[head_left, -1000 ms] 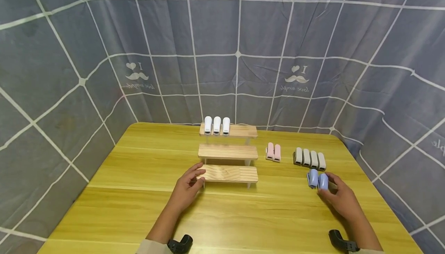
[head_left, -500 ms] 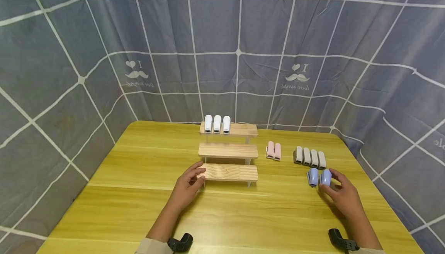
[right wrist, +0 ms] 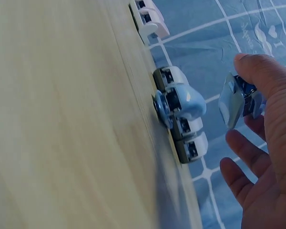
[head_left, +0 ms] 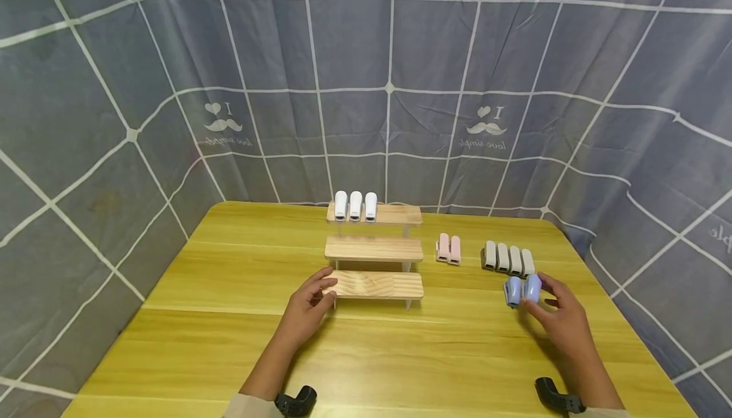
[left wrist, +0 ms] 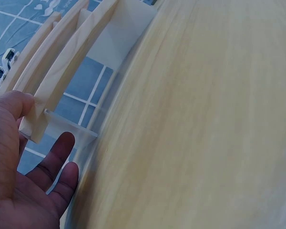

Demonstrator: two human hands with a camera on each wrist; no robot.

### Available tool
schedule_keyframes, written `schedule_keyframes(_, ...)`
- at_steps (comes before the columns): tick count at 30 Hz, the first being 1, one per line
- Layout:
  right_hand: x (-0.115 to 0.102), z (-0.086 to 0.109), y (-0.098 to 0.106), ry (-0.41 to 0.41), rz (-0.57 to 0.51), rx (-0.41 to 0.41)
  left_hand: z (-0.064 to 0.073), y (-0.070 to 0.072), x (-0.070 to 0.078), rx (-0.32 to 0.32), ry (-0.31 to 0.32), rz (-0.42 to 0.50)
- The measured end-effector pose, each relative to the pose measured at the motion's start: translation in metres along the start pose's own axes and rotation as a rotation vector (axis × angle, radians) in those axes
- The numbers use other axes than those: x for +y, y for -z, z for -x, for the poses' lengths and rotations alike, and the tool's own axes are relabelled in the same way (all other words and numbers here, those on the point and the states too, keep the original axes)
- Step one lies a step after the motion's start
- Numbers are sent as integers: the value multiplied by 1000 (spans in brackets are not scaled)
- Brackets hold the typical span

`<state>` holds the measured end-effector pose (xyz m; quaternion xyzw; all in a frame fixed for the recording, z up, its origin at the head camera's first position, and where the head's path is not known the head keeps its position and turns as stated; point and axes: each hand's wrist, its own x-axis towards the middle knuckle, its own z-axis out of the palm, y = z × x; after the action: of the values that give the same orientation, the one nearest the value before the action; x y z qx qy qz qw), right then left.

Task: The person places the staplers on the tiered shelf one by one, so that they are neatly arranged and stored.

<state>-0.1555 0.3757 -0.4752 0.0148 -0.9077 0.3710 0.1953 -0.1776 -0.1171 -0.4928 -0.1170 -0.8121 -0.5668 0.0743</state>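
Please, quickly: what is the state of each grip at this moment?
Left grip: closed, holding the front shelf.
Right grip: closed, holding a blue stapler.

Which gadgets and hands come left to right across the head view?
Left hand, three oblong white plastic gadgets, two oblong pink plastic gadgets, unheld oblong blue plastic gadget, held blue gadget, right hand. Left out: oblong pale-grey plastic gadgets, behind the blue ones.

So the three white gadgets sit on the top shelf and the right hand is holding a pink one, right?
Not quite: the right hand is holding a blue gadget, not a pink one, as the right wrist view shows. The three white gadgets do sit on the top shelf.
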Motion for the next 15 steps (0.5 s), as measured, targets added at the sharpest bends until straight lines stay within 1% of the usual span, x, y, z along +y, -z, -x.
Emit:
schedule_keyframes(8, -10, 2, -5, 38, -22, -11, 1, 0, 0, 2, 0, 3)
schedule_keyframes(11, -14, 2, -7, 71, -36, 2, 0, 0, -1, 6, -11, 1)
schedule_keyframes(15, -17, 1, -10, 111, -35, 5, 0, -1, -4, 18, -42, -1)
